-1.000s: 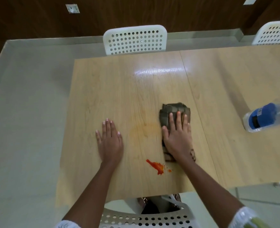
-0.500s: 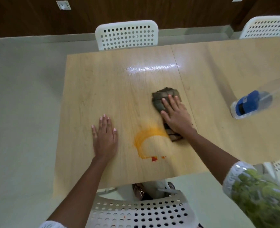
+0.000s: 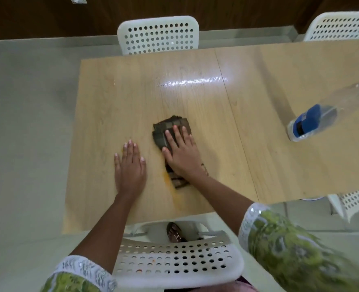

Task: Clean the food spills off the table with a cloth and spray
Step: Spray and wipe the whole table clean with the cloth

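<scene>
**Wiping in hand, orange smear left to clear**

Folded dark cloth [image 3: 170, 131] flat on the wooden table [image 3: 115, 98], near its middle. Pressed down by the right hand [image 3: 181, 153], fingers straight and spread, palm over the cloth's near half. Just beside the cloth on its left and trailing past its near end toward the table edge, a faint orange smear [image 3: 167, 179]. Left of the cloth, close but apart, the left hand [image 3: 130, 165] laid flat on the wood, fingers straight, holding nothing. Well to the right of the cloth, spray bottle [image 3: 313, 123] standing untouched. Probably mid-wipe. Next: drag the cloth back across the smear with firm pressure; perhaps more spray if residue persists.
</scene>
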